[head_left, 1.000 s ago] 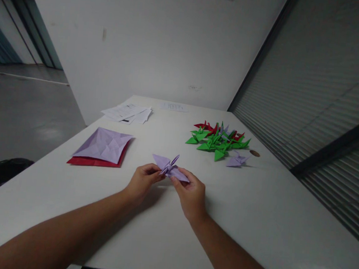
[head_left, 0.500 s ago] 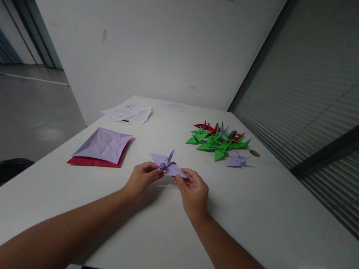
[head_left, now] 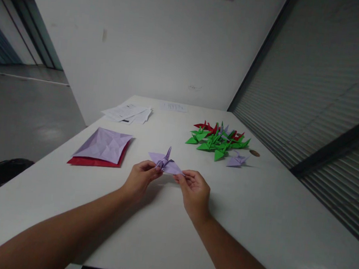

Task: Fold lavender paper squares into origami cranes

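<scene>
A purple paper crane (head_left: 171, 167) is held up over the white table (head_left: 155, 240), its wings spread to both sides. My left hand (head_left: 140, 179) pinches it at the body and lower left side. The fingertips of my right hand (head_left: 196, 194) are closed on the tip of its right wing. Left of my hands, a creased purple sheet (head_left: 102, 145) lies on top of red paper (head_left: 96, 162). Beyond my right hand is a pile of green cranes (head_left: 208, 145) and red cranes (head_left: 211, 129), with another purple crane (head_left: 237, 160) beside it.
Printed papers (head_left: 127, 113) lie at the far left of the table, and a paper strip (head_left: 173, 107) near the wall. A round hole (head_left: 254, 153) is by the right edge. Blinds (head_left: 322, 100) line the right side. A black bin bag (head_left: 4, 174) stands at lower left.
The held purple crane has shifted slightly left and tilted a little. My left hand has moved slightly left and up; my right hand has moved slightly right.
</scene>
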`<state>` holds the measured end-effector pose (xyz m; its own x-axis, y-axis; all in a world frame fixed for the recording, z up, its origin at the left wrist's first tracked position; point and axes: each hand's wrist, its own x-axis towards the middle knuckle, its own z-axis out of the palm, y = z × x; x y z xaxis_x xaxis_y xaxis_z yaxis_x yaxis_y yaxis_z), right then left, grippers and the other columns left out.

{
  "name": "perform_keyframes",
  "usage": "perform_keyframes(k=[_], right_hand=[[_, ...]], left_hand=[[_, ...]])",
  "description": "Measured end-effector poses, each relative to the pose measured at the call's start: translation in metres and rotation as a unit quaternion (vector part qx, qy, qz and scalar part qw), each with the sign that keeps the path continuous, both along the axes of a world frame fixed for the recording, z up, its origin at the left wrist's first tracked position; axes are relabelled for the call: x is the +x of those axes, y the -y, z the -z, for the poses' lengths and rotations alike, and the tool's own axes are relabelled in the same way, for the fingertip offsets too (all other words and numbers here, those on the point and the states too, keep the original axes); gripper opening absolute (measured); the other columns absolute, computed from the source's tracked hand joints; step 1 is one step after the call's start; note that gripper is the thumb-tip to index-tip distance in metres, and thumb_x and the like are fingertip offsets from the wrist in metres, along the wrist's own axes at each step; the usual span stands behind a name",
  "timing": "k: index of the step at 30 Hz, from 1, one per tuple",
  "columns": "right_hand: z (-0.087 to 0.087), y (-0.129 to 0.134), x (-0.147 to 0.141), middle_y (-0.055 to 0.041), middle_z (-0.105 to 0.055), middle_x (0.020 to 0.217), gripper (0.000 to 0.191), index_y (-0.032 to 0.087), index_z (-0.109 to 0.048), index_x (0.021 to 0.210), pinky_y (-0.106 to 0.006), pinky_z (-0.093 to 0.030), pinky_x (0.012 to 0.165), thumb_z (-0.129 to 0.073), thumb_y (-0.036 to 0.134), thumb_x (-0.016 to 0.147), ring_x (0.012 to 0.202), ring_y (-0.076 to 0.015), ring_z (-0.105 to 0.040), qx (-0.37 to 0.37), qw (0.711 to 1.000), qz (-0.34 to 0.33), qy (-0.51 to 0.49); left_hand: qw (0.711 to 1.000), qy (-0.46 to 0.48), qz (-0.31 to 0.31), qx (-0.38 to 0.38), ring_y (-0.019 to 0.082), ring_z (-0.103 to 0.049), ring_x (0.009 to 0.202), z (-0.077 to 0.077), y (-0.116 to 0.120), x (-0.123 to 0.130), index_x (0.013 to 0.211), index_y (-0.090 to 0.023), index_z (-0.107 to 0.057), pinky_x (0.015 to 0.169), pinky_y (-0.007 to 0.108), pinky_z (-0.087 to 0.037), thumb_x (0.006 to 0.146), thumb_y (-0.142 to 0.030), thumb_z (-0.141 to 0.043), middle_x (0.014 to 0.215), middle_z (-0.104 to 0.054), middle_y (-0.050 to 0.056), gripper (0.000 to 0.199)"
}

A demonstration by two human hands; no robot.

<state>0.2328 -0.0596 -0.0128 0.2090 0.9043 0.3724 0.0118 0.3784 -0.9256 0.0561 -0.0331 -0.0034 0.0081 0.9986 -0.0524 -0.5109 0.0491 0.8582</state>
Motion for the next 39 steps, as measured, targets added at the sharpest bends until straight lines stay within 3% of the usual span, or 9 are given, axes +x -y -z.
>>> perform_keyframes(k=[7,13,16,19,23,26,32,39], right_hand=[[-0.004,0.000,0.004,-0.0046,-0.074,0.080,0.026,0.021,-0.061,0.098,-0.033,-0.062,0.068,-0.074,0.040,0.087,0.071,-0.0217,-0.076,0.000,1.000,-0.009,-0.014],[-0.016,-0.007,0.020,0.0021,-0.063,0.065,0.022,0.020,-0.062,0.094,-0.024,-0.050,0.052,-0.062,0.042,0.095,0.054,-0.0133,-0.061,0.010,0.999,0.040,-0.018],[-0.015,-0.014,0.025,0.0023,-0.061,0.067,0.020,0.020,-0.065,0.093,-0.023,-0.045,0.051,-0.064,0.040,0.093,0.054,-0.0121,-0.055,-0.010,0.999,0.023,-0.034],[-0.013,-0.018,0.028,0.0011,-0.060,0.073,0.019,0.021,-0.070,0.100,-0.025,-0.044,0.055,-0.067,0.037,0.090,0.061,-0.0131,-0.054,-0.014,1.000,-0.019,-0.014],[-0.019,-0.017,0.032,-0.0021,-0.061,0.086,0.023,0.023,-0.074,0.107,-0.029,-0.049,0.073,-0.070,0.034,0.088,0.080,-0.0174,-0.058,0.023,0.993,-0.097,0.058],[-0.024,-0.014,0.034,-0.0029,-0.061,0.088,0.021,0.024,-0.075,0.106,-0.030,-0.049,0.074,-0.072,0.033,0.088,0.082,-0.0184,-0.058,0.034,0.986,-0.137,0.091],[-0.022,-0.015,0.036,-0.0045,-0.066,0.090,0.011,0.021,-0.074,0.092,-0.030,-0.049,0.071,-0.072,0.031,0.088,0.080,-0.0183,-0.059,0.020,0.980,-0.153,0.129],[-0.021,-0.016,0.035,-0.0049,-0.068,0.086,0.014,0.020,-0.075,0.089,-0.033,-0.052,0.074,-0.072,0.034,0.088,0.080,-0.0198,-0.062,0.021,0.976,-0.154,0.152]], left_hand=[[1.000,-0.003,0.000,0.000,0.014,-0.067,0.074,0.001,0.000,-0.001,0.072,-0.013,-0.072,0.082,0.031,-0.057,0.062,-0.027,-0.093,0.075,-0.069,0.001,0.027],[1.000,-0.015,0.023,-0.007,0.014,-0.067,0.072,0.001,0.001,-0.001,0.073,-0.013,-0.072,0.081,0.031,-0.058,0.063,-0.027,-0.092,0.074,-0.069,0.001,0.027],[0.998,-0.020,0.053,-0.015,0.014,-0.067,0.074,0.002,0.002,0.000,0.074,-0.013,-0.073,0.079,0.030,-0.057,0.063,-0.028,-0.093,0.076,-0.070,0.003,0.028],[0.995,-0.030,0.088,-0.021,0.014,-0.067,0.073,0.002,0.005,0.000,0.075,-0.013,-0.073,0.076,0.028,-0.056,0.063,-0.030,-0.093,0.078,-0.072,0.005,0.029],[0.988,-0.050,0.141,-0.026,0.015,-0.067,0.073,0.001,0.008,0.001,0.077,-0.013,-0.074,0.076,0.029,-0.056,0.065,-0.032,-0.092,0.079,-0.073,0.005,0.029],[0.984,-0.059,0.168,-0.021,0.017,-0.069,0.076,0.001,0.010,0.001,0.079,-0.014,-0.074,0.077,0.032,-0.056,0.066,-0.034,-0.092,0.082,-0.074,0.007,0.030],[0.982,-0.067,0.176,-0.028,0.018,-0.069,0.077,0.002,0.010,0.001,0.080,-0.014,-0.074,0.079,0.033,-0.057,0.066,-0.035,-0.092,0.084,-0.074,0.007,0.031],[0.982,-0.066,0.176,-0.020,0.018,-0.069,0.077,0.003,0.010,0.001,0.081,-0.013,-0.074,0.079,0.034,-0.057,0.068,-0.034,-0.091,0.085,-0.074,0.008,0.030]])
